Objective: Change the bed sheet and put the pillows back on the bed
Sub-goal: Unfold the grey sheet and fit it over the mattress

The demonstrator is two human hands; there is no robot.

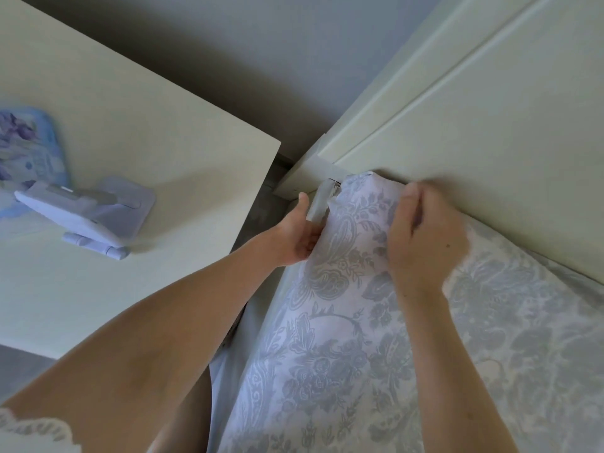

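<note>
Corner-fitting step: left hand (294, 237) and right hand (425, 246), fingers clamped on floral bed sheet (330, 354) beside headboard (464, 138); next, probably tucking it down.

A narrow gap runs between the bedside table (147, 125) and the draped bed sheet (343, 354), with the headboard (490, 142) standing across its far end.

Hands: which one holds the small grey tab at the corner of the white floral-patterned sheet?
The left hand, at the bed's side edge, thumb against the grey tab. The right hand instead pinches the sheet on top, beside the cream headboard.
</note>
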